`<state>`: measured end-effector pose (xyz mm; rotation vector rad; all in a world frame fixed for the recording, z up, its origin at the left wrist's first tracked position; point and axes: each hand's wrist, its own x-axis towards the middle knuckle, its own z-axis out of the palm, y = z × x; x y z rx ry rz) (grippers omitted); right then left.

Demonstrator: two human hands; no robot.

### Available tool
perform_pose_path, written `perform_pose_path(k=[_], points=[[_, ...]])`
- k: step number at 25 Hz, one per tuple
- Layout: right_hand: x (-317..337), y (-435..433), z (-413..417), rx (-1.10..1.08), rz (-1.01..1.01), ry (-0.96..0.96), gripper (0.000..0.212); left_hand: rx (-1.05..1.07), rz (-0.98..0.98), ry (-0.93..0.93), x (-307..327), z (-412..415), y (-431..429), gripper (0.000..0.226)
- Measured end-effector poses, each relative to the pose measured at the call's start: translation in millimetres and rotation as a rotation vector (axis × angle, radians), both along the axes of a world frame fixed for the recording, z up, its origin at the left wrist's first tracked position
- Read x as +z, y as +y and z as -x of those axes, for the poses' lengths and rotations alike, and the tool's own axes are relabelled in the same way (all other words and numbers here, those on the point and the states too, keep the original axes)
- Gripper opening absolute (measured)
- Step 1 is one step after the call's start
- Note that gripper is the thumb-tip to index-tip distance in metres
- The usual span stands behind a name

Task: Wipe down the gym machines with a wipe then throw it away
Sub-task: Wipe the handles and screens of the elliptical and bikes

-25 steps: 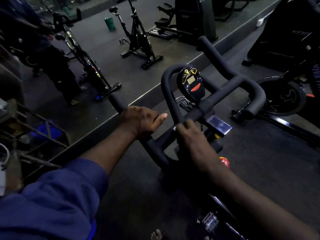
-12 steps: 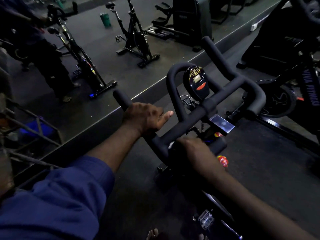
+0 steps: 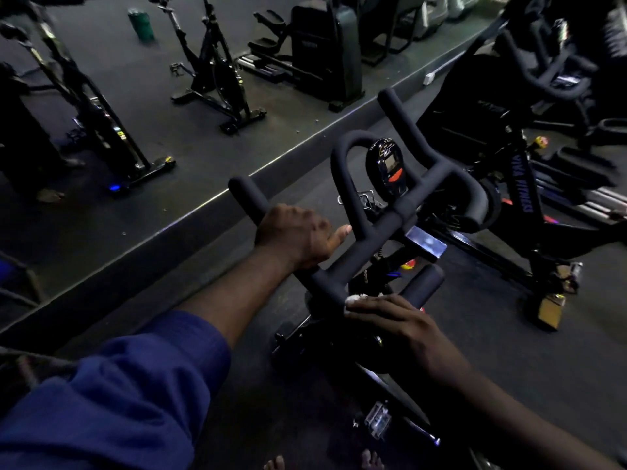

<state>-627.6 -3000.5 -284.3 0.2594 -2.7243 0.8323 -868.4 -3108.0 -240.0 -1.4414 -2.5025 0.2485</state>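
Observation:
A black spin bike stands right in front of me, its padded handlebar carrying a small oval console. My left hand grips the left horn of the handlebar, thumb pointing out toward the centre loop. My right hand lies over the near end of the bar with its fingers wrapped on a crumpled white wipe. Only a small edge of the wipe shows above the fingertips.
A mirror wall runs along the left behind a low ledge, reflecting other bikes and a green bin. Another spin bike stands close on the right. Dark rubber floor lies below; my bare toes show at the bottom.
My right hand has slid down the bar toward me, from the centre clamp to the near end, and the wipe now shows. My left hand has kept its grip.

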Motion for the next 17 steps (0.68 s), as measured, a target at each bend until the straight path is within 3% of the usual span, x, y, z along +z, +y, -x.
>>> perform_pose_path(k=[2, 5, 8, 10, 12, 14, 17], points=[[12.0, -2.3, -2.4, -0.1, -0.036, 0.06, 0.031, -0.012, -0.004, -0.021, -2.1, 0.9, 0.7, 0.074], [4.8, -38.5, 33.8, -0.325, 0.062, 0.135, 0.024, -0.026, -0.016, -0.045, -3.7, 2.1, -1.6, 0.07], [-26.7, -61.3, 35.1, -0.165, 0.189, -0.049, 0.037, -0.039, -0.029, -0.077, -4.0, 2.8, -3.5, 0.058], [-28.5, -40.0, 8.0, -0.109, 0.201, -0.065, 0.059, -0.039, -0.014, -0.085, -2.2, 3.5, -3.4, 0.051], [-18.5, -15.1, -23.7, -0.073, 0.131, -0.034, 0.056, -0.036, -0.043, -0.118, -0.4, 3.3, -3.5, 0.046], [-10.5, 3.4, -39.5, -0.172, -0.017, 0.117, 0.036, -0.013, -0.252, -0.223, -0.2, -0.2, -7.2, 0.036], [-13.9, 2.2, -26.9, -0.509, 0.039, 0.249, 0.029, -0.066, -0.624, -0.469, -7.7, -31.5, -0.5, 0.02]])
